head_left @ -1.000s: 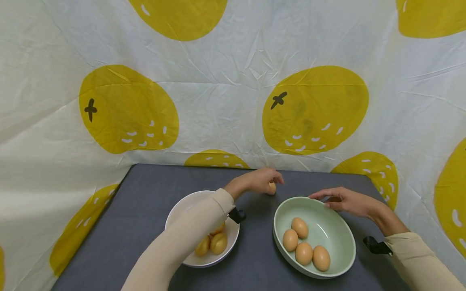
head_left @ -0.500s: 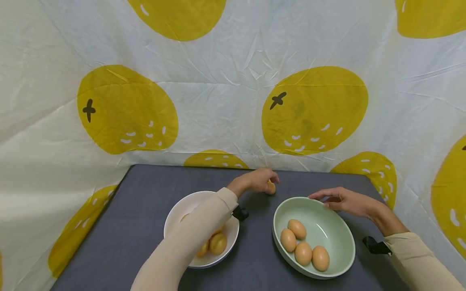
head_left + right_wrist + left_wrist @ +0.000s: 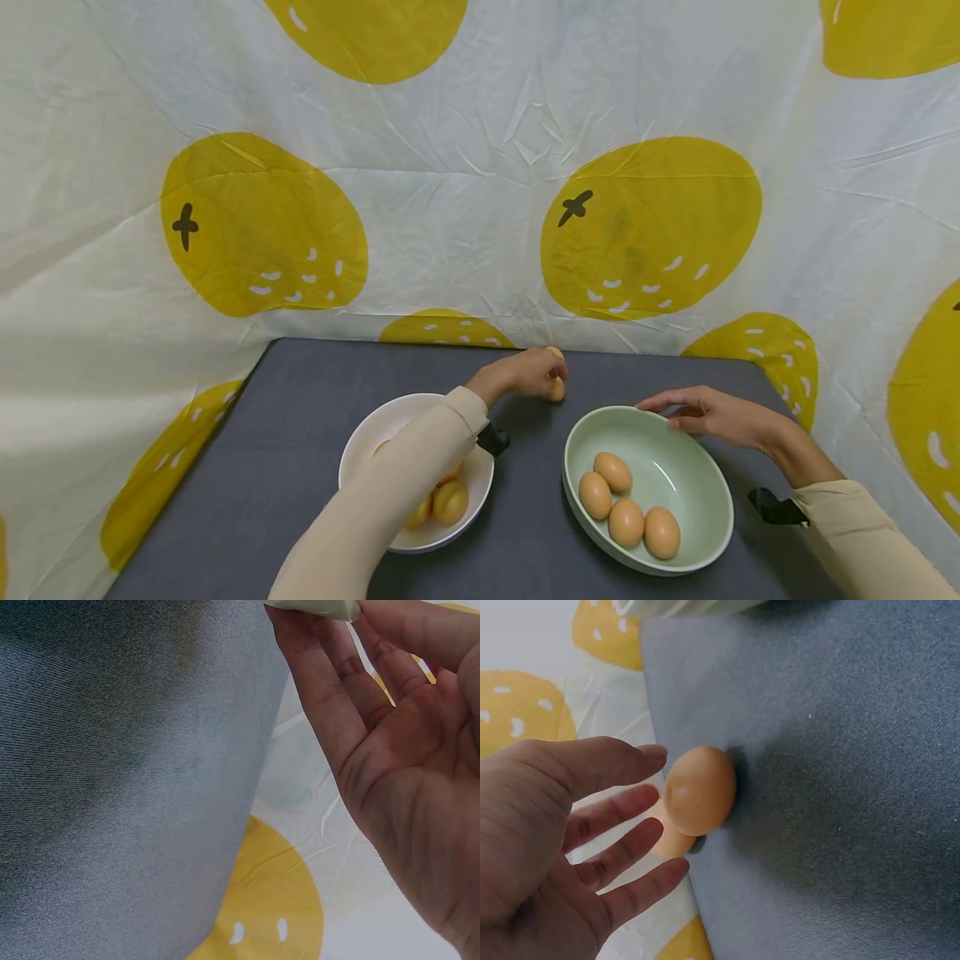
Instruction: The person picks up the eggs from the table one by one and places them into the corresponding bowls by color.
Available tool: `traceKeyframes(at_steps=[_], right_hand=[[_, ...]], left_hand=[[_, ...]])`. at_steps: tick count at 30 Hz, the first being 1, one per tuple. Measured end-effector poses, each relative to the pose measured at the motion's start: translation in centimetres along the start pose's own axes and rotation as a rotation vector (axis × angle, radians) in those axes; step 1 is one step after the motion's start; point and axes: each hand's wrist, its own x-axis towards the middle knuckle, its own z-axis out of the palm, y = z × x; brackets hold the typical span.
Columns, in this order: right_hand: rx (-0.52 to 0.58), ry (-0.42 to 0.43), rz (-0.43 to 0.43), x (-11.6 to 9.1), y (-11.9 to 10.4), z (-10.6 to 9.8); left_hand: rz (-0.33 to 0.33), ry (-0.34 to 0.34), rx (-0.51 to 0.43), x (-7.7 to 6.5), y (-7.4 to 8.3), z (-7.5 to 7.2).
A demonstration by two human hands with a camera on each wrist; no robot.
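Note:
My left hand (image 3: pixel 528 372) reaches across to the far part of the table, its thumb and fingers spread beside a brown egg (image 3: pixel 702 791). In the left wrist view the fingertips are close to this egg, with no grip round it. A second egg (image 3: pixel 673 836) lies behind it, partly hidden by the first egg and the fingers. My right hand (image 3: pixel 731 419) pinches the far rim of a pale green bowl (image 3: pixel 697 492) between thumb and fingers. Several brown eggs (image 3: pixel 626 522) lie in the left part of that bowl.
A white bowl (image 3: pixel 367 433) holding several glossy golden-brown eggs (image 3: pixel 450 503) stands left of the green one, partly hidden under my left forearm. The dark grey table (image 3: pixel 300 417) ends at a hanging white cloth (image 3: pixel 450 233) with yellow fruit prints.
My left hand has drawn back slightly left, its fingers nearer the egg. The second egg now shows behind it. Eggs in the green bowl shifted a little left. My right hand stayed put.

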Motion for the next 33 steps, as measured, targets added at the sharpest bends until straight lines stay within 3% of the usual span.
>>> traceKeyframes(at_steps=[11,15,22,29,33], right_hand=[[-0.02,0.005,0.011,0.0,0.1,0.0],[-0.008,-0.004,-0.011,0.0,0.0,0.0],[0.002,-0.007,-0.006,0.0,0.0,-0.1],[-0.011,0.001,0.011,-0.1,0.0,0.0],[-0.009,-0.004,-0.006,0.0,0.1,0.0]], left_hand=[[-0.021,-0.093,0.05,-0.4,0.0,-0.3],[-0.092,-0.11,0.081,-0.5,0.3,-0.6],[-0.252,-0.206,0.115,-1.0,0.7,-1.4],[-0.273,-0.235,0.12,-1.9,0.9,-1.2],[-0.277,-0.245,0.135,-1.5,0.9,-0.8]])
